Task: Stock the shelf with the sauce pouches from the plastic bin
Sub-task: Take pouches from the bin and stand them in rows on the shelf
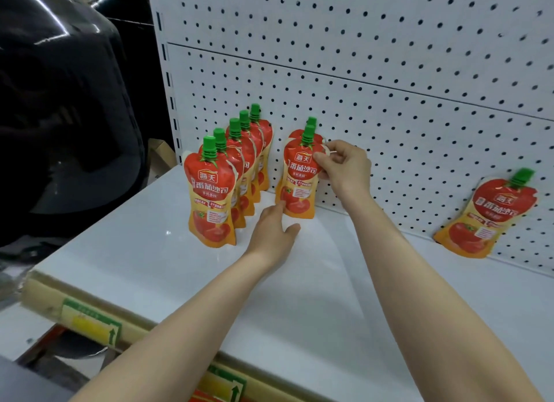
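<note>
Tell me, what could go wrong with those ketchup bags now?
1. The front pouch is steadied by the right hand pinching its top edge and the left hand touching its base. If they let go carelessly, it might tip over.
2. It stands close to the row of five pouches, so a fall could knock them over like dominoes.
3. The lone pouch only leans on the pegboard and may slide down.

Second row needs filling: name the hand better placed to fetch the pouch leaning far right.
Right hand, likely: nearer the leaning pouch, though pinching the front pouch; left hand is at that pouch's base.
</note>
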`<state>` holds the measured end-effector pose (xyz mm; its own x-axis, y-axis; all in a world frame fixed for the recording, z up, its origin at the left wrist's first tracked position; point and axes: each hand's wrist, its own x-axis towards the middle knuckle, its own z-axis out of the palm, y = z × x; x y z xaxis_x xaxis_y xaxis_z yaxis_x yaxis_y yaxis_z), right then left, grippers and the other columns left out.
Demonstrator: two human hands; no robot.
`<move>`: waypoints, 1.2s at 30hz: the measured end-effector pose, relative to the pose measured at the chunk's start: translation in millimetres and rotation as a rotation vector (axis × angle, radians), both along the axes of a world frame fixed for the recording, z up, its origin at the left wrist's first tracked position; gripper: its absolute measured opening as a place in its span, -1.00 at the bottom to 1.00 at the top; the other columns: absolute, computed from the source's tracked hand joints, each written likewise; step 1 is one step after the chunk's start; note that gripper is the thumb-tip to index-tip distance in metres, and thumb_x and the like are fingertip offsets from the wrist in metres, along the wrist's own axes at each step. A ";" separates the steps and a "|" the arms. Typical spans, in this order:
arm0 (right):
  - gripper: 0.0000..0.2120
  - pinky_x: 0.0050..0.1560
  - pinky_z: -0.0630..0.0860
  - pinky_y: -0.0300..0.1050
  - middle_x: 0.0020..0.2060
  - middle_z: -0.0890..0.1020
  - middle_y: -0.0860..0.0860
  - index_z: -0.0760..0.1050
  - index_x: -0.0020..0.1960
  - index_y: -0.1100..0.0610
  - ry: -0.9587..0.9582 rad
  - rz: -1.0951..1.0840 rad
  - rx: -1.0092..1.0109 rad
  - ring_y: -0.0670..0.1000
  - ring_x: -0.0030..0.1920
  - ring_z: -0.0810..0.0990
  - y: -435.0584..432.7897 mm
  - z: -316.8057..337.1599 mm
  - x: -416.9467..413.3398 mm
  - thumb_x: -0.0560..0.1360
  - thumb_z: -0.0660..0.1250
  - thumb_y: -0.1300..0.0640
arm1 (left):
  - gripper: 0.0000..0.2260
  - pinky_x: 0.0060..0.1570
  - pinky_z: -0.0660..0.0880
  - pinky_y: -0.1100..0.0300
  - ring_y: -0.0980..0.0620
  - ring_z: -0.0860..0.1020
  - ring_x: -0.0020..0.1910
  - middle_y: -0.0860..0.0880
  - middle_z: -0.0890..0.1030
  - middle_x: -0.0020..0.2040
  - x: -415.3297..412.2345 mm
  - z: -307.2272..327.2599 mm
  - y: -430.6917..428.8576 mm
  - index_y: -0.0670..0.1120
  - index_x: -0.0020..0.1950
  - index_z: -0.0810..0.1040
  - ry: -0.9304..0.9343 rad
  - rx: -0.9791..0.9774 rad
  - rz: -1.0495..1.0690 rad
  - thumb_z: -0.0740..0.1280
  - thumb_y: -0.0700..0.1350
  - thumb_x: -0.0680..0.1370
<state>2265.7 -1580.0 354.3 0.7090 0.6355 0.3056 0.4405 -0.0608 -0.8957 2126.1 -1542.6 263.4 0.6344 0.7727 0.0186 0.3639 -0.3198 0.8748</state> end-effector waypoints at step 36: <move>-0.80 0.09 0.54 0.03 0.01 0.68 -0.09 0.57 0.17 0.02 -0.477 -0.274 -0.213 -0.07 -0.01 0.62 -182.5 -48.0 -99.9 0.60 0.23 0.09 | -0.75 0.11 0.56 0.13 0.08 0.61 0.03 0.08 0.64 0.04 -92.2 28.4 -79.5 0.06 0.23 0.53 -0.367 0.024 -0.196 0.31 -0.14 0.57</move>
<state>2165.8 -1762.5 306.3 0.6713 0.5311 0.5170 0.7348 -0.3857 -0.5579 2034.0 -1622.1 291.7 0.7173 0.6348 0.2872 -0.0401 -0.3738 0.9266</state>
